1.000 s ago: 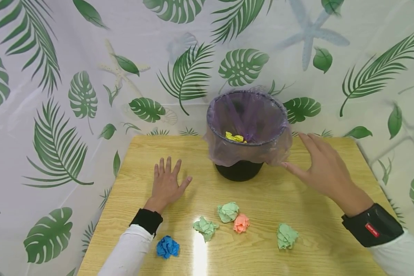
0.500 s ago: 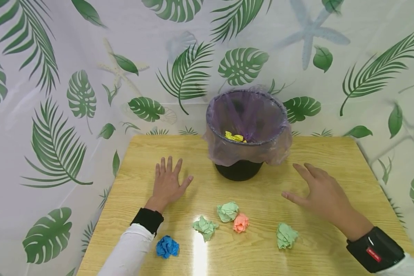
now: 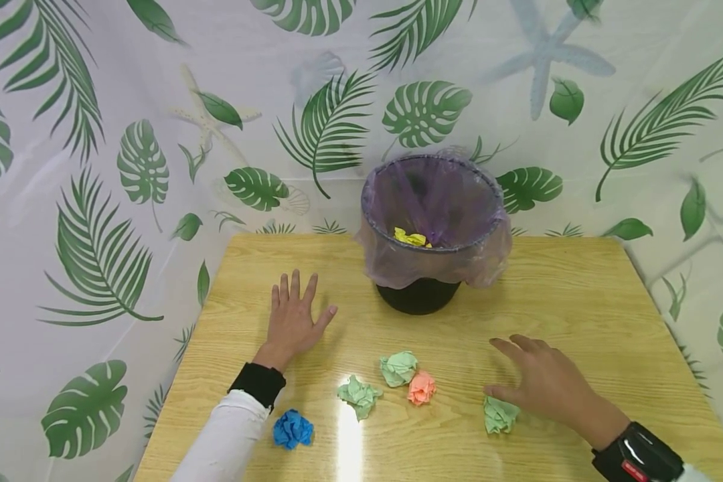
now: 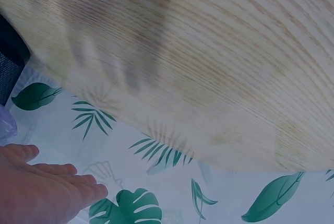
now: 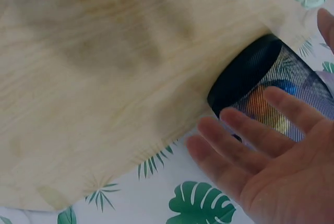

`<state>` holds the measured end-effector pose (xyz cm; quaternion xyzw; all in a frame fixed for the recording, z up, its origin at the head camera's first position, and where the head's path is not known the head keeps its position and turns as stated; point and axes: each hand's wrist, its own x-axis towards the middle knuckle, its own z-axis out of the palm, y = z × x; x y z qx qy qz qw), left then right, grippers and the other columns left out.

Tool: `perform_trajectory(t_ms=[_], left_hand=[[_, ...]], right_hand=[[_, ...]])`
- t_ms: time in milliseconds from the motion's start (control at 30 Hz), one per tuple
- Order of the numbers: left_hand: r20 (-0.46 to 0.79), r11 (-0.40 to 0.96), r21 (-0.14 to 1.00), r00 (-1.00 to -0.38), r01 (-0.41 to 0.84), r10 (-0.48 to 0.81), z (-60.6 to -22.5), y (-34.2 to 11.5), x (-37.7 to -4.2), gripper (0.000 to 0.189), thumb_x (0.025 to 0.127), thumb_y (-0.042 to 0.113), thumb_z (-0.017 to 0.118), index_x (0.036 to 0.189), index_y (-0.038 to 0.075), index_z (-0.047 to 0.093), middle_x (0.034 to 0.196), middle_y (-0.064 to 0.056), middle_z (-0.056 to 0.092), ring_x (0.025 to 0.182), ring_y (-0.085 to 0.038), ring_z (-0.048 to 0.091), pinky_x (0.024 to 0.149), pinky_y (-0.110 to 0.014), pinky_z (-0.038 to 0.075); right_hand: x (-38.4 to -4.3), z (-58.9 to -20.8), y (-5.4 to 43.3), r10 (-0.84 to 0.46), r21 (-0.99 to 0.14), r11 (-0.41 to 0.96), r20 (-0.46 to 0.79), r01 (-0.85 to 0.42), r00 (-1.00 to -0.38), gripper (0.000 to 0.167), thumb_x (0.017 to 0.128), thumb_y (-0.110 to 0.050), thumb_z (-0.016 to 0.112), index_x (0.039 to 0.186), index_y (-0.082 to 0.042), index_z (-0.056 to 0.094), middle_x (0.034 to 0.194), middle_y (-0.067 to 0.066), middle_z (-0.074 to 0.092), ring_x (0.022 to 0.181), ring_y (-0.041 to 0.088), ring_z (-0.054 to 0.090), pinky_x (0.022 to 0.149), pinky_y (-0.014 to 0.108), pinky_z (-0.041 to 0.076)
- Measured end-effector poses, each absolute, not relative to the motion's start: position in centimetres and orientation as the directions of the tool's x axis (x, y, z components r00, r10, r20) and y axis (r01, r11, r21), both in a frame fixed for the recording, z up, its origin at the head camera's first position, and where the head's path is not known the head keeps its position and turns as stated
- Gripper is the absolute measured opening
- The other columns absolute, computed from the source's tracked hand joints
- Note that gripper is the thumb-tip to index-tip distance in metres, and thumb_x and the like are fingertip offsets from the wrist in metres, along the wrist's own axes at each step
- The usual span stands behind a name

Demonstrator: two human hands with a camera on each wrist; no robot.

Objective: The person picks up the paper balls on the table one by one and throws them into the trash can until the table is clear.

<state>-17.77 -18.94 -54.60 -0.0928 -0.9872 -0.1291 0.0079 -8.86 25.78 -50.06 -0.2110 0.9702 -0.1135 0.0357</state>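
Observation:
My right hand (image 3: 551,385) hovers with spread, relaxed fingers just above a crumpled light-green paper ball (image 3: 499,416), partly covering it in the head view. Nothing is between its fingers. Over the left part of the table, my left hand (image 3: 292,326) is held flat with fingers spread, holding nothing. Between the hands lie two more green paper balls, one nearer the left hand (image 3: 359,396) and one farther back (image 3: 398,368), which sits against a coral paper ball (image 3: 422,388). A blue paper ball (image 3: 292,429) lies beside my left forearm.
A black mesh waste bin (image 3: 418,298) lined with a translucent purple bag (image 3: 440,268) stands at the table's back middle. Yellow crumpled paper (image 3: 411,237) shows inside it. A leaf-print cloth (image 3: 337,134) hangs behind the wooden table (image 3: 265,258).
My right hand has come from beside the bin toward the front of the table, down to the rightmost green paper ball. The left hand has stayed in place.

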Motion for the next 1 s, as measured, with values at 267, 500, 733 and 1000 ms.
perform_trajectory(t_ms=[267, 500, 733, 1000], left_hand=[[0.016, 0.957, 0.235, -0.985, 0.168, 0.169, -54.6, -18.9, -17.7, 0.084, 0.103, 0.068, 0.036, 0.166, 0.017, 0.017, 0.169, -0.025, 0.009, 0.156, -0.045, -0.001, 0.124, -0.058, 0.001], [0.005, 0.956, 0.237, -0.985, 0.171, 0.174, -54.7, -18.8, -17.8, 0.085, 0.102, 0.068, 0.036, 0.166, 0.017, 0.016, 0.169, -0.024, 0.007, 0.156, -0.045, -0.003, 0.124, -0.059, 0.000], [0.021, 0.956, 0.233, -0.984, 0.176, 0.176, -54.7, -18.8, -17.8, 0.084, 0.102, 0.068, 0.037, 0.166, 0.016, 0.018, 0.169, -0.024, 0.007, 0.156, -0.045, -0.002, 0.124, -0.059, 0.000], [-0.008, 0.960, 0.222, -0.984, 0.170, 0.176, -54.6, -18.7, -17.9, 0.085, 0.102, 0.069, 0.036, 0.166, 0.017, 0.014, 0.170, -0.023, 0.004, 0.156, -0.044, -0.005, 0.124, -0.057, -0.003]], right_hand=[[-7.6, -51.4, 25.1, -0.446, -0.273, 0.876, -0.143, -0.398, -0.884, 0.081, 0.074, -0.063, 0.083, 0.132, -0.008, 0.068, 0.119, 0.024, 0.067, 0.094, 0.041, 0.071, 0.064, 0.048, 0.060], [-6.7, -52.8, 24.3, -0.421, -0.287, 0.893, -0.254, -0.348, -0.871, 0.081, 0.071, -0.061, 0.087, 0.130, -0.010, 0.068, 0.109, 0.015, 0.067, 0.084, 0.028, 0.069, 0.062, 0.044, 0.058], [-6.2, -53.9, 23.9, -0.419, -0.302, 0.893, -0.280, -0.335, -0.864, 0.066, 0.067, -0.040, 0.095, 0.121, -0.012, 0.071, 0.096, 0.007, 0.064, 0.071, 0.013, 0.057, 0.057, 0.034, 0.053], [-6.1, -54.1, 23.7, -0.409, -0.354, 0.885, -0.284, -0.302, -0.867, 0.045, 0.068, -0.011, 0.093, 0.109, -0.009, 0.074, 0.089, 0.005, 0.060, 0.068, 0.012, 0.055, 0.055, 0.028, 0.051]])
